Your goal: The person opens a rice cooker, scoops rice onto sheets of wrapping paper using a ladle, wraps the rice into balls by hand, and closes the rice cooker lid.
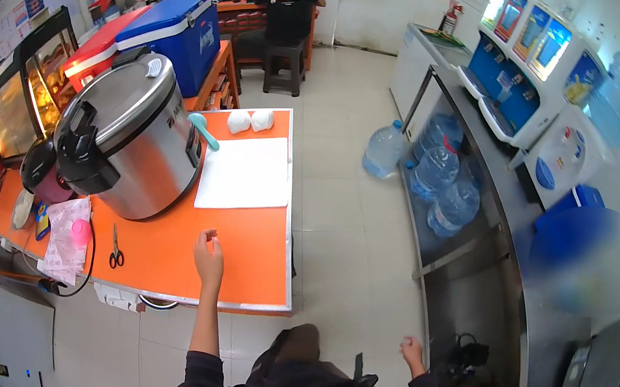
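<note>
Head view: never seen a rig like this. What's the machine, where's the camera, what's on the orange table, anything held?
There is no machine: a person works with two bare hands. The single picture comes from a camera worn on the head, looking forward and down, so the dark sleeves at the bottom are the wearer's own.

On the orange table are a large lidded steel cooker, a white sheet, a turquoise utensil, two white bundles and scissors, among other items.

The left hand appears over the table; contact is unclear. The right hand is out beside the metal counter. I see nothing held in either.
</note>
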A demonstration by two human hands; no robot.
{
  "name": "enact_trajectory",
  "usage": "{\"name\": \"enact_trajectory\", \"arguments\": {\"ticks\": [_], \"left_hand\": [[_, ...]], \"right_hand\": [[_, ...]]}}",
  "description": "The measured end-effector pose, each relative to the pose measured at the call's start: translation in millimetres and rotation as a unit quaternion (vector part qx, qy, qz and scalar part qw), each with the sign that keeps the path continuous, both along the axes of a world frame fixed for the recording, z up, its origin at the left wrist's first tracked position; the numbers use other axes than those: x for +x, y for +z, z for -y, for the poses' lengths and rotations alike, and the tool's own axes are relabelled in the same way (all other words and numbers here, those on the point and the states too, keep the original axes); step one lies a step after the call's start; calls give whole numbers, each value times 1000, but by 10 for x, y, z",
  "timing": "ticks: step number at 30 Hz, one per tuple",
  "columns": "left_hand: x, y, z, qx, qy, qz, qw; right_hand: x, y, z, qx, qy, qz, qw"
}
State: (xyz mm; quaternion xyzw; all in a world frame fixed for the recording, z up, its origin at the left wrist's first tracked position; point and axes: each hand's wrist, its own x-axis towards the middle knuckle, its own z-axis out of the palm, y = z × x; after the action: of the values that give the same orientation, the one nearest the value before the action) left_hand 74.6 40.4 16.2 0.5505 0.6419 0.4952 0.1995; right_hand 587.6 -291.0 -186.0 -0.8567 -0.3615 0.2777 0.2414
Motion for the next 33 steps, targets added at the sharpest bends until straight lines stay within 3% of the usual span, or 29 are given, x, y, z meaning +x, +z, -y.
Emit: {"name": "enact_trajectory", "arguments": {"ticks": [3, 7, 11, 14, 17, 20, 24, 25, 27, 28, 30, 32, 33], "left_hand": [[54, 77, -321, -20, 45, -30, 998], [261, -132, -824, -49, 112, -146, 982], [694, -247, -1414, -45, 189, -241, 951], [1041, -271, -1729, -121, 246, -313, 909], [1141, -508, -1900, -204, 254, -338, 883], [1137, -473, -1918, -233, 243, -306, 891], [1150, -441, -1943, -240, 246, -261, 902], [1168, -339, -1953, -253, 247, -238, 905], [1186, -451, -1956, -161, 333, -146, 918], [1222, -471, -1932, -109, 375, -107, 915], [1411, -489, -1983, -89, 523, -48, 847], [1481, -551, -2006, -67, 610, 17, 789], [1499, -593, -1994, -46, 611, 56, 788]], "right_hand": [[-267, 530, -1516, 75, 21, -117, 990], [-595, 857, -3141, 145, 173, -192, 955], [-1015, 1369, -4175, 113, 369, -184, 904], [-1068, 1543, -4691, 84, 509, -186, 837], [-1062, 1592, -5322, 116, 569, -157, 799], [-1409, 1931, -6091, 216, 583, -101, 777], [-2340, 2350, -7309, 363, 610, -42, 703], [-2571, 2394, -7544, 322, 638, -69, 696], [-3003, 2425, -7884, 233, 696, -115, 669], [-3135, 2296, -7935, 204, 738, -49, 642], [-3321, 1892, -7981, 172, 796, 89, 573], [-3313, 1911, -7808, 174, 759, 106, 618], [-3353, 1852, -7716, 187, 749, 86, 630]]}}
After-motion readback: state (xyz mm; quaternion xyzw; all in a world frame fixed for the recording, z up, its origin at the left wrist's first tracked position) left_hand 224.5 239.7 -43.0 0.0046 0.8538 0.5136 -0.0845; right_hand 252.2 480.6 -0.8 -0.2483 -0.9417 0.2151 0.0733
